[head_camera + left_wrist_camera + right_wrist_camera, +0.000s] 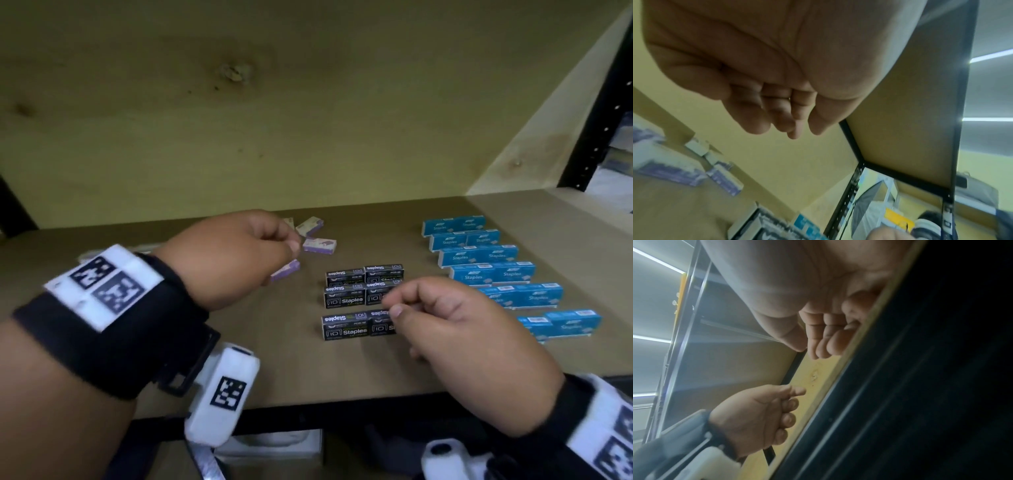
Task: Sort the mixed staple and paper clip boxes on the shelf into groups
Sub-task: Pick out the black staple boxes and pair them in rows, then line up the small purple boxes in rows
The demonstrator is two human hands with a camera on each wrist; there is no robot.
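A black perforated upright (597,113) flanks the plywood back panel (239,102), which shows a knot (236,72).

Matt wooden shelf (281,363), knotty wood back panel (239,120), printed card boxes (346,327), black metal upright (596,113).

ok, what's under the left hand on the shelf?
Purple boxes lie loose by the left hand, one poking out beneath it. Anything else under the palm is covered.

On the shelf (274,359): paper clip boxes (319,245) scattered left of centre toward the back edge; staple boxes (346,301) paired in three rows at centre; more staple boxes (493,270) in six rows toward the right edge.
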